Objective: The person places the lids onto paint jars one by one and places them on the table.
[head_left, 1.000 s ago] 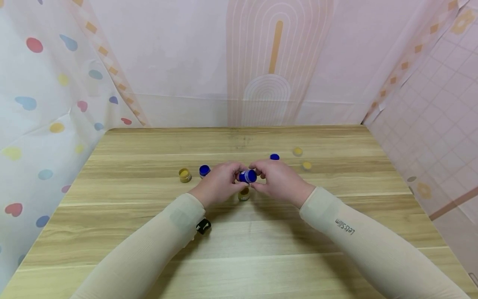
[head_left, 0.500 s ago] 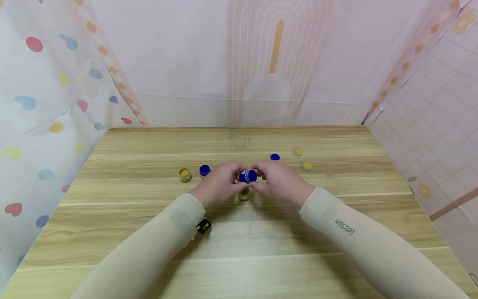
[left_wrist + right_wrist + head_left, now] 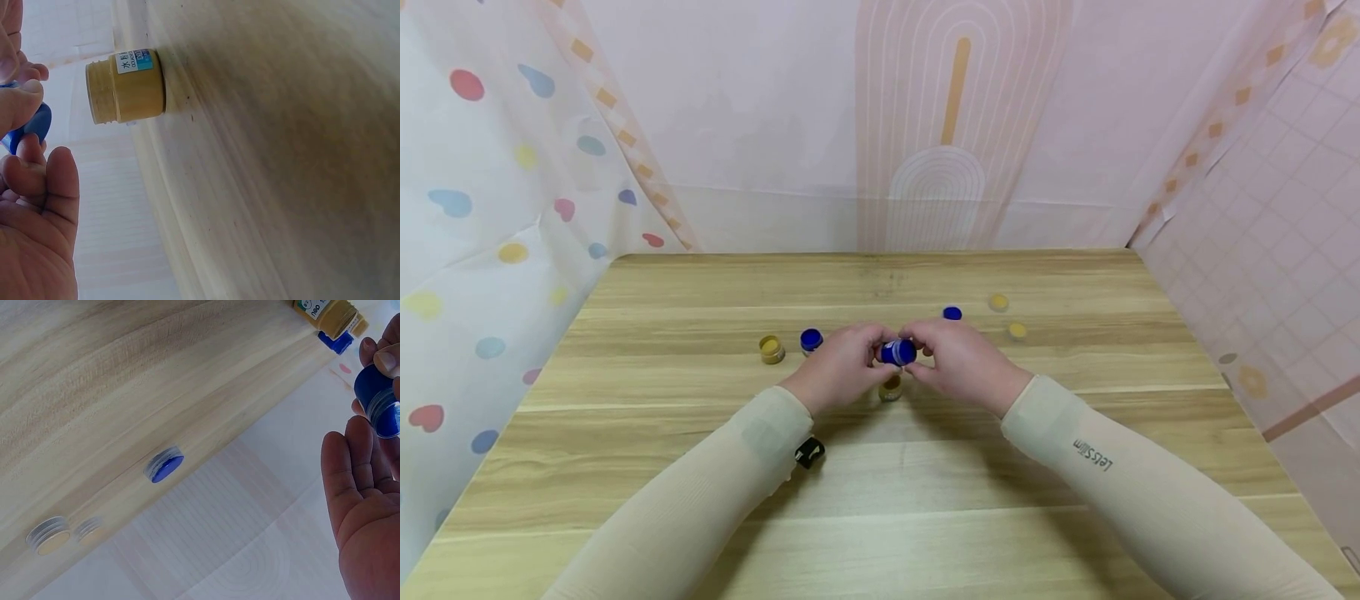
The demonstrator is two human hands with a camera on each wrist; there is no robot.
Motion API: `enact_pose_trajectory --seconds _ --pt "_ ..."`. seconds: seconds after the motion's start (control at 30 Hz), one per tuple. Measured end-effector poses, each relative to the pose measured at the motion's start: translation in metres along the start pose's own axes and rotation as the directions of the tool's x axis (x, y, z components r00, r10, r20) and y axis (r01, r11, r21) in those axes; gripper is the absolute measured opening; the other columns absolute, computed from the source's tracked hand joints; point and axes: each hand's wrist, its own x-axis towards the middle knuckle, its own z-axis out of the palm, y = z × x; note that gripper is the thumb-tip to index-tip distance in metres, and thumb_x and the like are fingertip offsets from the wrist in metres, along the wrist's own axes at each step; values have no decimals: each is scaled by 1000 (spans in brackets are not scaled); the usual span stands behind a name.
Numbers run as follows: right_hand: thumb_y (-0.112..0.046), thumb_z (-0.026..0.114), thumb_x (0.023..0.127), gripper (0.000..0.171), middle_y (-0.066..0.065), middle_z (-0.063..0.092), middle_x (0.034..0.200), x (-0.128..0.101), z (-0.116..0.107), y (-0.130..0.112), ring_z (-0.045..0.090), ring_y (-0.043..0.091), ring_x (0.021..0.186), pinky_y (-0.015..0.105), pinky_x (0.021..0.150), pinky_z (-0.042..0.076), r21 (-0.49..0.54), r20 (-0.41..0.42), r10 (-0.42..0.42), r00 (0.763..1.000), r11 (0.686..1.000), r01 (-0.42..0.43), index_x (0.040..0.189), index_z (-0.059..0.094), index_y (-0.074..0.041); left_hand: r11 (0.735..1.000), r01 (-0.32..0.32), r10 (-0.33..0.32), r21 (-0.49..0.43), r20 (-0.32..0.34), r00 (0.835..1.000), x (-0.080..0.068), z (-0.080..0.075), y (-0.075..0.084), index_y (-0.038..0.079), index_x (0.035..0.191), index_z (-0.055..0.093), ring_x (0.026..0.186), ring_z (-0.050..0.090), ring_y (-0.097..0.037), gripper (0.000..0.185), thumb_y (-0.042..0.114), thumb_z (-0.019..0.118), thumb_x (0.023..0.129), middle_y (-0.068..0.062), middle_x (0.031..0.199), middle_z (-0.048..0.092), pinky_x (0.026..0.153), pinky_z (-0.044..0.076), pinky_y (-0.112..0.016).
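Observation:
Above the table's middle, both hands hold one small blue jar (image 3: 897,352) between them. My left hand (image 3: 859,357) pinches its left end. My right hand (image 3: 934,352) pinches the right end, where a ribbed cap (image 3: 384,412) sits. In the left wrist view the blue jar (image 3: 32,127) shows only as a sliver behind the fingers (image 3: 37,169). An open ochre jar (image 3: 891,388) stands on the table just below the hands and also shows as the ochre jar (image 3: 125,86) in the left wrist view.
On the wooden table (image 3: 880,500), to the left stand another open ochre jar (image 3: 771,349) and an open blue jar (image 3: 810,340). A loose blue lid (image 3: 952,313) and two yellow lids (image 3: 997,302) (image 3: 1017,331) lie to the right. Patterned curtains close in three sides.
Both hands stay at the same spot with the blue jar between them. Only the right fingers have shifted slightly on its cap end.

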Motion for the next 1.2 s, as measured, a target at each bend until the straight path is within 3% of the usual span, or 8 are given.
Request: enact_pose_trajectory --seconds 0.17,0.4,0.7,0.97,1.2 --pt "-17 79 96 24 1 75 105 1 0 -1 70 24 93 34 83 57 -15 -8 -12 1000 1000 12 118 72 -11 1000 2 -2 -8 0 1000 0 -1 0 12 124 70 84 58 -17 28 24 74 100 -1 98 65 75 51 -32" --pt "-23 79 97 23 -1 73 97 1 1 0 66 12 84 30 77 57 -8 14 25 1000 1000 -25 113 71 -10 1000 9 -9 -14 3 1000 1 0 0 12 123 70 82 58 -17 27 23 74 100 -1 98 65 73 51 -32" --pt "-19 82 93 38 3 75 112 0 0 1 70 23 95 35 85 58 5 5 6 1000 1000 -6 126 68 -8 1000 -7 7 -13 -3 1000 2 2 -2 12 122 70 83 58 -17 25 24 74 100 -1 98 64 74 51 -32" --pt "-11 80 92 31 0 75 111 0 1 2 68 23 97 36 88 57 31 4 -1 1000 1000 1 121 70 -12 1000 -4 4 -15 -2 1000 2 2 -2 13 120 70 84 57 -17 23 25 74 100 -1 97 63 75 50 -32" --pt "-17 79 95 24 -1 74 102 0 1 2 65 17 89 32 81 56 12 -1 2 1000 1000 -2 117 71 -12 1000 -3 3 -16 1 1000 3 3 -2 14 122 70 84 57 -17 25 25 74 100 -1 98 63 73 50 -32"
